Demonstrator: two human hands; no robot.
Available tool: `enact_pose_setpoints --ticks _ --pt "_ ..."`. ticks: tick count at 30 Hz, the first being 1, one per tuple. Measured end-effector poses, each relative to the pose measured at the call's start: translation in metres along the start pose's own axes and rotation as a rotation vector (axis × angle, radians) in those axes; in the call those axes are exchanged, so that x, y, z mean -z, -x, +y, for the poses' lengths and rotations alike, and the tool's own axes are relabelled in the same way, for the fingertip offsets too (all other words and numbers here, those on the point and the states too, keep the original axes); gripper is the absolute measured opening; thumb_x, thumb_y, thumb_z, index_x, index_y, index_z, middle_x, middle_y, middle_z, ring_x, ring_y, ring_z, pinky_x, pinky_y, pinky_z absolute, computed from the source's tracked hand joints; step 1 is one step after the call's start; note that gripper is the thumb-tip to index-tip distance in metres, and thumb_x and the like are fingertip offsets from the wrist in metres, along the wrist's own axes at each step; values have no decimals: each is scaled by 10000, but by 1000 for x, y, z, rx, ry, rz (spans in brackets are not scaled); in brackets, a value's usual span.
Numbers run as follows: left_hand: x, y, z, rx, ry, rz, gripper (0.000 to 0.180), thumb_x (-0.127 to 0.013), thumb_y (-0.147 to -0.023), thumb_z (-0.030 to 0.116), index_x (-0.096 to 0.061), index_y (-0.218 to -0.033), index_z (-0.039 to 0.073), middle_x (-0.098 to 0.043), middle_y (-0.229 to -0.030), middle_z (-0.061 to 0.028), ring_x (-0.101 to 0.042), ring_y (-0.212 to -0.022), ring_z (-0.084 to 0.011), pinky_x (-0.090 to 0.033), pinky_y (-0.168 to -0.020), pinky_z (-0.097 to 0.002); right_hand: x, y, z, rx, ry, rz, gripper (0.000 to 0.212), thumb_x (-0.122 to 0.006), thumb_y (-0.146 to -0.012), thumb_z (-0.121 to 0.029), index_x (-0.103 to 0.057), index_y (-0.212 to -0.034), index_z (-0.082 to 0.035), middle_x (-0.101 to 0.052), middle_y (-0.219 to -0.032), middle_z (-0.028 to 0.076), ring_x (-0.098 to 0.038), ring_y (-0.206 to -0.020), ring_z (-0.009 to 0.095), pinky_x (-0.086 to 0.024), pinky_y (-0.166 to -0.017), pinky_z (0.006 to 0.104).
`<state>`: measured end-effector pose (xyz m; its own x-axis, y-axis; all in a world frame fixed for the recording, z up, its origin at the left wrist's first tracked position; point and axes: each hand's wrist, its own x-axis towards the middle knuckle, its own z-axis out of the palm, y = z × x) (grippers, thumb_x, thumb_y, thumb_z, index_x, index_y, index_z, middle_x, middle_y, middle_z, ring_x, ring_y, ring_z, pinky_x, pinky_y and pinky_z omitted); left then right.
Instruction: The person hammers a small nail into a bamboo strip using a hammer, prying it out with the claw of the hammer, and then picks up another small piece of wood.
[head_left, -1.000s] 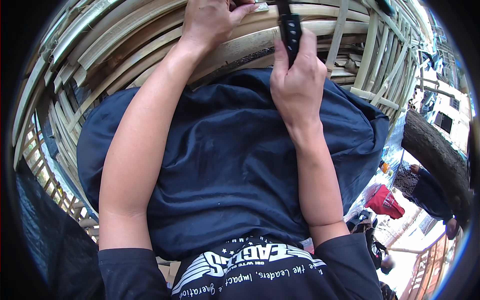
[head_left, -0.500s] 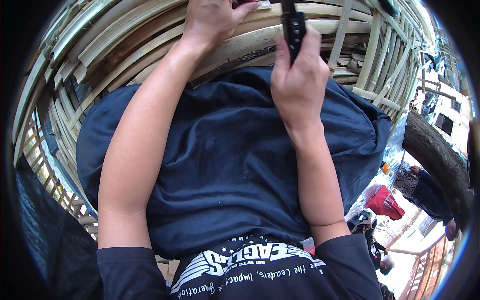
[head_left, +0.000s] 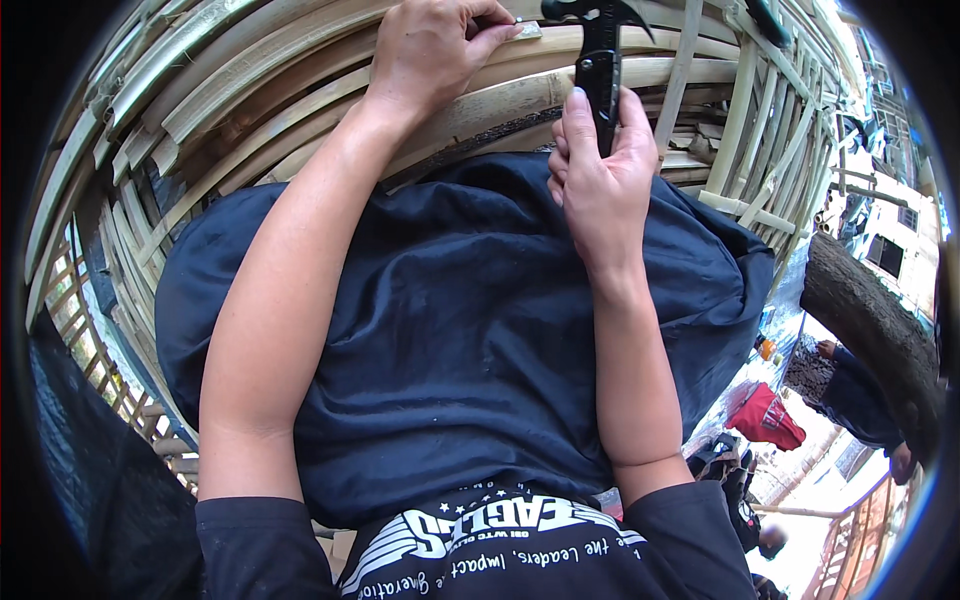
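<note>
Two bare hands work over curved bamboo strips [head_left: 500,103], above a dark blue cloth [head_left: 450,300] spread over the lap. The right hand [head_left: 610,180] is clamped around the handle of a black claw hammer [head_left: 600,65], thumb laid along it; the hammer's head is near the upper edge, blunt end to the left, curved claw to the right. The left hand [head_left: 425,55] rests on the strips, thumb and forefinger pinched together at a small metal piece [head_left: 518,20], perhaps a nail, beside a pale chip [head_left: 529,33].

The main danger is to the left fingertips: they sit just beside the hammer's head, so a swing slightly off line could catch them. A glancing blow might bend the small piece or flick it away. The bamboo looks narrow and rounded, so it could split or roll under a hard hit. A loosened grip could let the handle twist.
</note>
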<state>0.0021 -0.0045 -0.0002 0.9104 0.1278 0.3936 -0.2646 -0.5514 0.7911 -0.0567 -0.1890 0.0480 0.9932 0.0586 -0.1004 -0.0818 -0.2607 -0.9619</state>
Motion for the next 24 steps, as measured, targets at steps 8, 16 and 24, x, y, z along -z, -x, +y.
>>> enact_pose_setpoints --ticks 8,16,24 --pt "3 0 -2 -31 -25 -2 107 -825 -840 147 -770 -838 55 -744 -857 -89 -734 -739 -255 -567 -663 -374 -10 1 -2 337 405 103 235 -649 -1049 -144 -601 -1207 24 -710 -832 190 -721 -728 351 -547 -680 428" --pt "-2 2 -10 -44 -45 -16 157 -821 -877 215 -790 -910 65 -748 -901 -32 -697 -704 -190 -538 -658 -330 -9 0 0 549 425 201 307 -658 -1025 -108 -553 -1291 4 -715 -886 242 -714 -824 464 -547 -706 508" --pt "0 2 -6 9 -48 -45 170 -820 -890 222 -794 -915 56 -750 -894 -33 -695 -701 -173 -535 -655 -320 -6 2 -1 543 481 132 286 -651 -1027 -99 -553 -1277 -2 -712 -894 255 -712 -816 474 -539 -685 522"
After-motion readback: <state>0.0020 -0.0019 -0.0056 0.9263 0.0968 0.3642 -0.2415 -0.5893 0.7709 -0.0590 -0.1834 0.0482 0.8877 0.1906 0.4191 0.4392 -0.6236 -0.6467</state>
